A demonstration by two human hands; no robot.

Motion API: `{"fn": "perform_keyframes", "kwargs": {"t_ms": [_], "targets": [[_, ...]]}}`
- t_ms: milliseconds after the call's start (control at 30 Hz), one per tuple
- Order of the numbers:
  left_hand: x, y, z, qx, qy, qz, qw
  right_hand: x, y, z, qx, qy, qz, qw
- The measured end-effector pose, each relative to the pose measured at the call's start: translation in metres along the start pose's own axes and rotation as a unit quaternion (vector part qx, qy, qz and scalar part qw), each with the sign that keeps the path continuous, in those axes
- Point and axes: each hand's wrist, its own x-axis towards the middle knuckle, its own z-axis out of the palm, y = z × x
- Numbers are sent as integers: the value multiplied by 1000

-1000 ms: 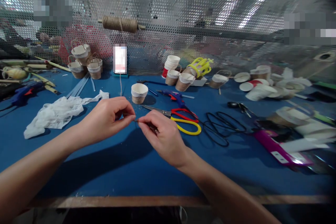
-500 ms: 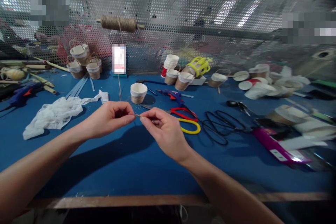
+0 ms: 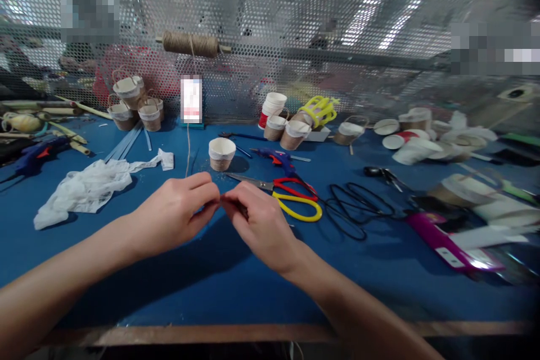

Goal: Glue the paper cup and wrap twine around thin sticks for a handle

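Observation:
My left hand (image 3: pixel 179 208) is pinched closed, and a strand of twine (image 3: pixel 188 149) runs down to it from the brown spool (image 3: pixel 190 44) on the mesh. My right hand (image 3: pixel 259 222) is pinched too, its fingertips meeting the left ones; the piece of twine between them is mostly hidden by the fingers. Just beyond the hands stands a small paper cup (image 3: pixel 221 154), wrapped in brown twine with a white band at the rim. Scissors (image 3: pixel 295 197) with one red and one yellow handle lie open beside my right hand.
White lace fabric (image 3: pixel 90 188) lies crumpled at left, near glue sticks (image 3: pixel 124 145). A blue glue gun (image 3: pixel 276 160) rests behind the scissors. Finished little baskets (image 3: pixel 129 93) stand by the mesh. A black cable (image 3: pixel 354 208) and a purple power strip (image 3: pixel 451 242) are at right.
Both hands have come closer together at the fingertips, and the bit of twine seen between them is now covered. The hanging strand has shifted slightly left at its lower end.

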Motion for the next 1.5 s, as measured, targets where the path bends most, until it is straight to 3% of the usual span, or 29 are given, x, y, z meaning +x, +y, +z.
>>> {"fn": "perform_keyframes", "kwargs": {"t_ms": [167, 300, 467, 600, 800, 967, 1067, 1233, 1400, 1500], "targets": [[6, -16, -9, -122, -62, -98, 986, 1, -1, -3, 58, -31, -29, 997], [4, -28, 1, -279, -107, -173, 939, 2, -3, -3, 127, -22, 40, 991], [2, -27, 13, -351, -86, -216, 907, 5, -3, -4, 166, 14, 119, 979], [1, -18, 13, -323, -60, -217, 919, 4, 1, -2, 127, 43, 129, 983], [1, -7, 10, -167, -27, -152, 974, 2, 4, 0, 37, 44, 82, 995], [0, -6, 4, -18, -10, -46, 999, 1, 2, -1, -28, 5, 26, 999], [1, -8, 0, 1, -17, -29, 999, 0, 1, -2, -34, -39, -4, 999], [6, -17, -5, -108, -66, -88, 988, 1, -1, -5, 21, -61, -30, 997], [5, -30, 3, -298, -120, -172, 931, 4, -2, -6, 94, -23, 41, 994], [2, -30, 14, -363, -110, -204, 902, 4, -1, -3, 105, 3, 82, 991]]}}
